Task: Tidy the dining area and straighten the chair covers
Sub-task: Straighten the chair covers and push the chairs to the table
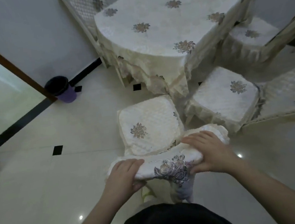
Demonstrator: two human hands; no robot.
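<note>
Head view looks down on a pale tiled floor (42, 173) with small black inset squares. At far left a brown door frame (16, 69) runs diagonally, and beside its foot stands a purple waste bin (62, 89) with a dark liner, close to the wall. Nearer the middle, the left hand (125, 173) grips the left end of the chair-back cover (170, 164), fingers lying over the top of the fabric and thumb tucked beneath it. That cover is cream cloth with a purple-grey flower embroidered on it, stretched across the top of the chair back just below the quilted seat cushion (151, 127), which carries a smaller flower. Behind the seat stands the table, draped in a cream tablecloth (154, 31) with scattered flower motifs and a frilled hem. The right hand (210, 153) holds the right end of the cover, fingers curled over the top and thumb pressing from the near side. Further right, a second covered chair (226, 95) sits tucked by the table, and a third chair (253, 32) shows beyond it.
</note>
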